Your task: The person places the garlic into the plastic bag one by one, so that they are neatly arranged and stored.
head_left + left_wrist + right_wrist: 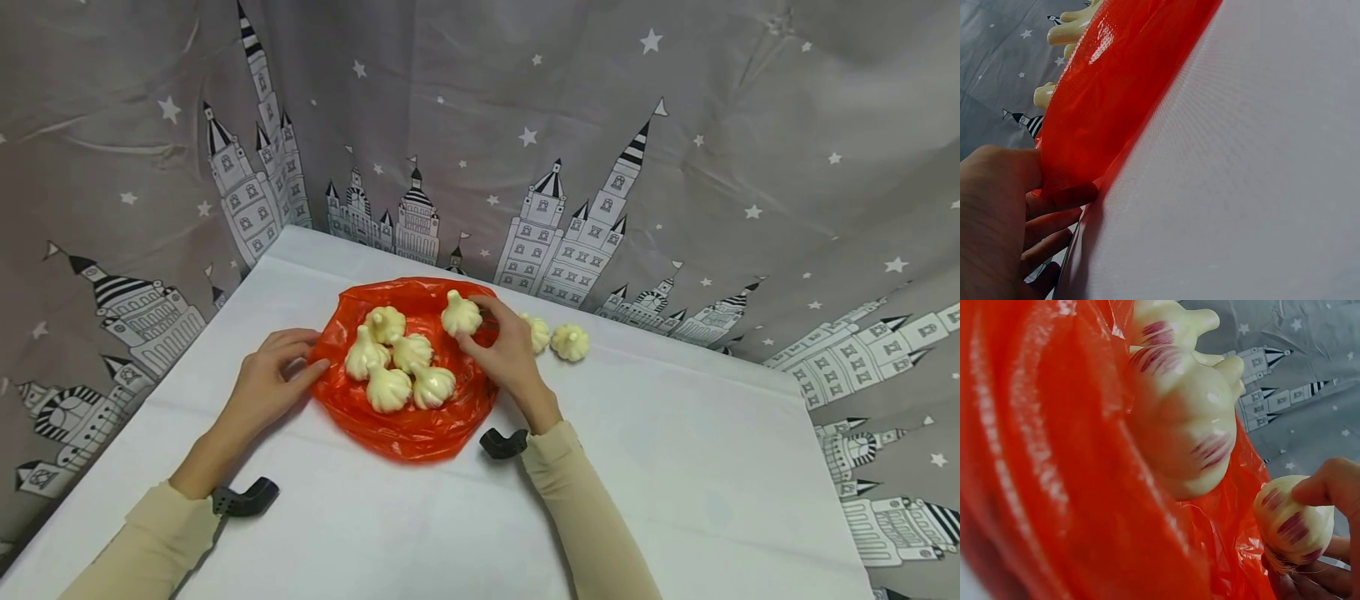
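Observation:
A red plastic bag (405,437) lies spread on the table with several pale garlic bulbs (388,389) grouped on its left half. Between thumb and fingers, my right hand (507,346) holds one garlic bulb (460,313) over the bag's right part. The right wrist view shows purple streaks and root hairs on that held bulb (1294,519). At the bag's left edge, my left hand (266,383) pinches the red plastic between thumb and index finger, as the left wrist view shows (1060,200). The other left fingers extend below the plastic.
Two more garlic bulbs, one partly hidden behind my right hand (537,333) and one farther right (570,342), sit on the white table (697,467). A grey curtain (465,100) printed with castles and stars hangs behind the table.

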Motion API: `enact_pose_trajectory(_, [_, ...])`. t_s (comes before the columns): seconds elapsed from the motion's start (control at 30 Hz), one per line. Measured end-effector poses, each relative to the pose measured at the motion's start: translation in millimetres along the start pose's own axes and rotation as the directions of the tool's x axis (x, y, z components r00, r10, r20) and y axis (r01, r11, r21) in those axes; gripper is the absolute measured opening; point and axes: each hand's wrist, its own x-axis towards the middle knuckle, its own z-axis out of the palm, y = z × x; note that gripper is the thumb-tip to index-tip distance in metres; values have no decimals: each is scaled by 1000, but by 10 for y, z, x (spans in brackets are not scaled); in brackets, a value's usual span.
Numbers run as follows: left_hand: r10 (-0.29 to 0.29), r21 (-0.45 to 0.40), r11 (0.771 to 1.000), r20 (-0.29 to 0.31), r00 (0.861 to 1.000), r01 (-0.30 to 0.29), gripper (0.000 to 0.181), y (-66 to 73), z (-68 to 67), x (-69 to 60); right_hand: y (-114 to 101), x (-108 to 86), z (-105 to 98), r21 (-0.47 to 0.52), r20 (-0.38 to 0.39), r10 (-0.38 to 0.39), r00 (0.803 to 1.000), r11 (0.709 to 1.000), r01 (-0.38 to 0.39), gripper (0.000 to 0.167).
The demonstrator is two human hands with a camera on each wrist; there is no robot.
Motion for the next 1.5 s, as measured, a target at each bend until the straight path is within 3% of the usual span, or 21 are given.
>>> enact_pose_trajectory(0.53, [50,-29,998,-30,998,-50,12,10,-3,2,-62,229,214,-66,148,32,988,998,-22,46])
enact_pose_trajectory(0.83, [72,-25,997,-35,997,-73,10,-6,-2,4,-15,191,339,-141,196,87,977,988,-59,46])
enact_pose_trajectory(1.27, [71,-30,997,-37,997,-72,11,-4,5,1,-22,181,435,-170,159,108,981,982,-81,53])
enact_pose_trajectory(1.5, [52,5,999,-25,998,-52,12,1,-9,-2,-76,48,348,-163,64,82,995,984,-71,44])
